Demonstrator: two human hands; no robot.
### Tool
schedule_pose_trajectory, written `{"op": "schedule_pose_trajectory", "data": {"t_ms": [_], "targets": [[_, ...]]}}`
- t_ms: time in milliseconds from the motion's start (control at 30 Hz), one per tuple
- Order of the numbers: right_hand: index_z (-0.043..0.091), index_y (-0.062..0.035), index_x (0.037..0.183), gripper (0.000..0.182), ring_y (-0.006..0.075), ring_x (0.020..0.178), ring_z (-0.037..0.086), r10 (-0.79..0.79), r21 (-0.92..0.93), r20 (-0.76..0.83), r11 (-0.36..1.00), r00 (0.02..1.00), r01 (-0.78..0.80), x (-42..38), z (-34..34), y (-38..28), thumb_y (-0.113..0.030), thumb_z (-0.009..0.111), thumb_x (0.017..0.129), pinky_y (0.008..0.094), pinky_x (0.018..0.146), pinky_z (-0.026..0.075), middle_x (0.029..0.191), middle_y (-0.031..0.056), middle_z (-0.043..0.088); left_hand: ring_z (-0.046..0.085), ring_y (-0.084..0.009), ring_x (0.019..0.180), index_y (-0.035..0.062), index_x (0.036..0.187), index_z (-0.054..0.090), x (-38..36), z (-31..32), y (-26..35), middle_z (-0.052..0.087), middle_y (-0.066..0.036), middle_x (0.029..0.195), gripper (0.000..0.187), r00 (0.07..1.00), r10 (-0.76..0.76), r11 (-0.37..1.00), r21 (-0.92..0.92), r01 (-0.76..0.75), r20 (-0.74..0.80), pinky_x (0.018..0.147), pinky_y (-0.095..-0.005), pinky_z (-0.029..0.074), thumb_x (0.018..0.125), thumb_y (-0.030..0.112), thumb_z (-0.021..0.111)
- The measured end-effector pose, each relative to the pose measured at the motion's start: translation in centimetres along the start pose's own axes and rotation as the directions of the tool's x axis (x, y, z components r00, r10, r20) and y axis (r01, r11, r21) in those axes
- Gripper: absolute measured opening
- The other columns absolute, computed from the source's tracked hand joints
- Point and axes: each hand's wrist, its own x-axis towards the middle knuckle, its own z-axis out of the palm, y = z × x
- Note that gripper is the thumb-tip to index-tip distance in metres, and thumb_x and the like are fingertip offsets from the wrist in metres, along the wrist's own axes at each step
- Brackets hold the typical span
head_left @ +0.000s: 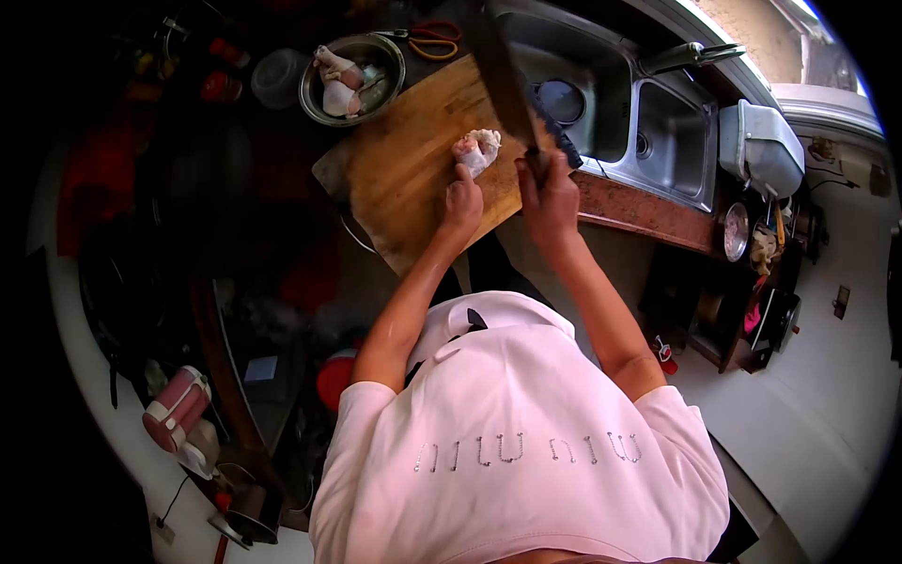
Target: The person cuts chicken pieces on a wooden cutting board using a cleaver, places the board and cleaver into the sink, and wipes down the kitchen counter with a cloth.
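My left hand (463,199) pins chicken (477,152) toward the cutting board's (413,155) right edge; if it rolls, my right hand's (552,202) knife (508,91) could nick me.

Daylight enters through a window (759,38) above a steel double sink (601,94) set in a reddish-brown counter (625,209), beside a pale wall (836,254) and a dim, cluttered left side.

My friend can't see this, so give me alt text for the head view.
A left hand holds raw chicken on a wooden board; the right hand grips a large knife. More meat sits in a metal bowl at upper left; a sink is at right.
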Motion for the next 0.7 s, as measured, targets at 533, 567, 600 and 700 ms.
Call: {"op": "schedule_pose_trajectory", "data": {"t_ms": [533, 567, 600, 700], "targets": [[0.041, -0.0056, 0.096, 0.036, 0.0438, 0.067, 0.060, 0.318, -0.399, 0.372, 0.903, 0.872, -0.160, -8.1, 0.5, 6.9, -0.039, 0.053, 0.089, 0.0525, 0.056, 0.047, 0.070, 0.0243, 0.062, 0.065, -0.0378, 0.079, -0.0001, 0.112, 0.042, -0.9, 1.1, -0.5, 0.065, -0.023, 0.082, 0.028, 0.985, 0.134, 0.956, 0.274, -0.100, -0.107, 0.068, -0.0484, 0.050, 0.087, 0.013, 0.045], [0.041, -0.0055, 0.096, 0.036, 0.0438, 0.067, 0.060, 0.318, -0.399, 0.365, 0.903, 0.875, -0.162, -7.8, 0.9, 7.1, -0.039, 0.053, 0.089, 0.0526, 0.056, 0.046, 0.070, 0.0243, 0.061, 0.064, -0.0381, 0.079, -0.0004, 0.115, 0.042, -0.9, 1.0, -0.3, 0.065, -0.023, 0.082, 0.031, 0.986, 0.135, 0.949, 0.300, -0.099, -0.101, 0.068, -0.0486, 0.050, 0.087, 0.013, 0.045], [0.041, -0.0054, 0.096, 0.036, 0.0438, 0.067, 0.060, 0.318, -0.396, 0.360, 0.903, 0.877, -0.164, -7.2, 1.8, 7.1, -0.039, 0.053, 0.089, 0.0527, 0.057, 0.046, 0.070, 0.0243, 0.061, 0.063, -0.0404, 0.081, -0.0011, 0.122, 0.036, -0.7, 0.6, -0.2, 0.065, -0.024, 0.084, 0.039, 0.991, 0.121, 0.959, 0.262, -0.104, -0.049, 0.072, -0.0510, 0.049, 0.087, 0.015, 0.046], [0.040, -0.0054, 0.097, 0.034, 0.0443, 0.067, 0.060, 0.281, -0.364, 0.345, 0.920, 0.896, -0.148, -3.8, 5.1, 6.1, -0.037, 0.051, 0.090, 0.0540, 0.058, 0.046, 0.070, 0.0246, 0.061, 0.061, -0.0452, 0.085, -0.0020, 0.136, 0.025, -0.6, -0.5, 0.3, 0.065, -0.025, 0.088, 0.058, 0.995, 0.067, 0.981, 0.177, -0.078, 0.070, 0.079, -0.0563, 0.045, 0.087, 0.020, 0.048]]}}
